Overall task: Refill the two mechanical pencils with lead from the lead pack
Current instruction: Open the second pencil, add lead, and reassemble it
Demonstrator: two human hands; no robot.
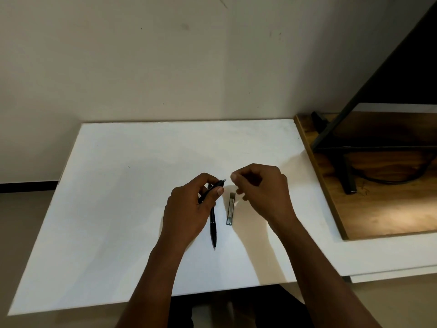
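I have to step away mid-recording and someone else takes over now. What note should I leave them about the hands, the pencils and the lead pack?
Left hand: its grip is round one pencil, held above the table with its pale top end toward the right hand.
Right hand: fingertips pinched close to that end; any lead between them is too thin to see.
Second pencil: lies on the white table, tip toward the person. The lead pack lies just right of it.
Done: neither refill can be confirmed.
Left: feed lead into both pencils.
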